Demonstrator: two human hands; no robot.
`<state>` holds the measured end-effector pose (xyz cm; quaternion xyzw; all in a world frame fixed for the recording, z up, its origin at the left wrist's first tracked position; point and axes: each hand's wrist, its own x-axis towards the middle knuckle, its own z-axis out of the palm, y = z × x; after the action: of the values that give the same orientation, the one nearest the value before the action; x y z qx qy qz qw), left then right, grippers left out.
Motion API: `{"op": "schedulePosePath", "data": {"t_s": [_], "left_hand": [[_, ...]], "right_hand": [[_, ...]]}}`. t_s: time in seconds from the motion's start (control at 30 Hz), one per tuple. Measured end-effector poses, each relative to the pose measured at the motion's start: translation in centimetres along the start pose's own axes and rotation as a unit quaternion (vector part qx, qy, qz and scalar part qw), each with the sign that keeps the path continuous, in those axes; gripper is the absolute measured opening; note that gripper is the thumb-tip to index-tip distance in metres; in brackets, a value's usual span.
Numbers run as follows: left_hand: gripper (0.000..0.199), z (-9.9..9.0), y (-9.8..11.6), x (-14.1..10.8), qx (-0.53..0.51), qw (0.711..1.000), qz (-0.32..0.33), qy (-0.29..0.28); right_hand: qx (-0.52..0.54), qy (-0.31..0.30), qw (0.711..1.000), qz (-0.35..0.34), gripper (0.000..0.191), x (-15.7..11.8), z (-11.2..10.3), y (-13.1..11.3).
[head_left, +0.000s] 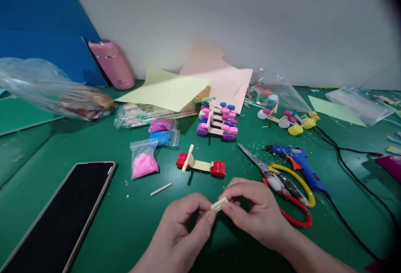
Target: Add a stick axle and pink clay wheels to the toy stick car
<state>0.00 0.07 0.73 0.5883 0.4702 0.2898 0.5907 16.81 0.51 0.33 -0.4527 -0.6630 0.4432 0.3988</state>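
Note:
A short pale stick-like piece (219,203) is pinched at its left end by my left hand (188,223) and at its right end by my right hand (255,208). It looks like small wooden sticks side by side; I cannot tell how they are joined. Just beyond my hands stands a small model scooter (202,165) with red wheels, a cream deck and an upright with a crossbar. A loose thin wooden stick (161,189) lies to the left of my fingers.
Scissors (286,195) and a blue glue gun (294,160) with its cord lie right. A phone (62,218) lies left. Bags of pink clay (144,164), finished scooters (218,122), more models (282,120), paper sheets (169,87) and a pink bottle (112,64) are farther back.

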Motion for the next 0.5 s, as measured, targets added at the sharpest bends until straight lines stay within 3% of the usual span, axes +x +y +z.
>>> {"op": "schedulePosePath", "data": {"t_s": [0.3,0.5], "left_hand": [[0.023,0.03,-0.19,0.0,-0.019,1.0,-0.002,-0.001],[0.025,-0.05,-0.17,0.02,-0.089,0.995,-0.034,0.012]], "right_hand": [[0.003,-0.003,1.0,0.005,0.006,-0.09,0.05,-0.04],[0.013,-0.009,1.0,-0.005,0.015,0.03,-0.06,0.29]]}}
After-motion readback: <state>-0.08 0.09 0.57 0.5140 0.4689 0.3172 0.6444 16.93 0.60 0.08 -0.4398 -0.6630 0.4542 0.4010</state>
